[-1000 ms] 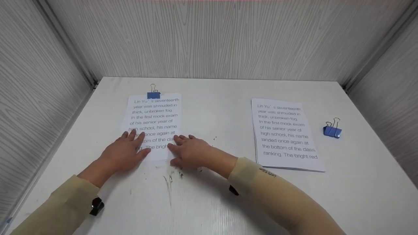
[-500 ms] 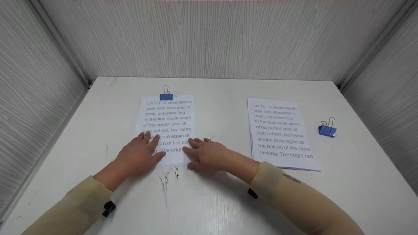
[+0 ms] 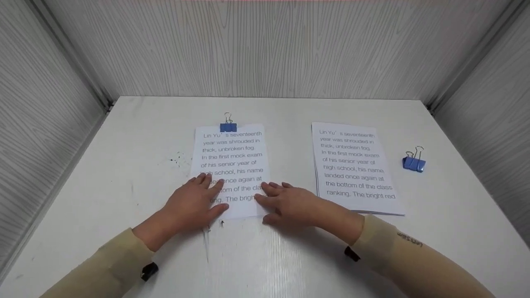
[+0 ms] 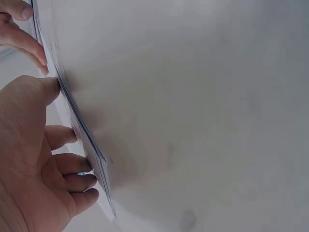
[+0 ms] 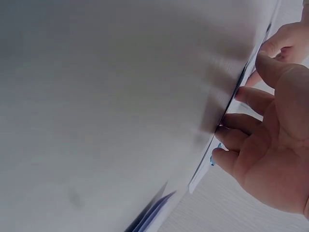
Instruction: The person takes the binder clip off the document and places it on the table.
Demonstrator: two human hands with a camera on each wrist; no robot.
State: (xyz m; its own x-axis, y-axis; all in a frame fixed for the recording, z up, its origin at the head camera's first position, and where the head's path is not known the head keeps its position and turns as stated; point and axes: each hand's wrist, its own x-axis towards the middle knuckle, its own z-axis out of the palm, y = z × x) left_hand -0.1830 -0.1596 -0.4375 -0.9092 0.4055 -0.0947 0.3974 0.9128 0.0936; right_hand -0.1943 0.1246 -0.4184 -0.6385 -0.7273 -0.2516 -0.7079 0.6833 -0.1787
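A stack of printed white sheets (image 3: 236, 155) lies on the white table left of centre in the head view. A blue binder clip (image 3: 228, 127) grips its far edge, wire handles raised. My left hand (image 3: 190, 207) rests on the stack's near left corner with fingers spread. On the near right edge lies my right hand (image 3: 292, 205), its fingertips on the paper. Both wrist views show the fingers (image 4: 65, 137) fairly straight against the stack's edge, low over the tabletop.
A second stack of the same printed sheets (image 3: 352, 165) lies to the right, its edges slightly uneven, close to my right forearm. Beyond it sits another blue binder clip (image 3: 414, 164), off the paper. Wood-grain panels (image 3: 269, 49) wall the table at the back and both sides.
The clipped stack has slid right and slightly nearer across the table, with both hands moving along on it. The second stack and loose clip stay in place; the view shifts slightly.
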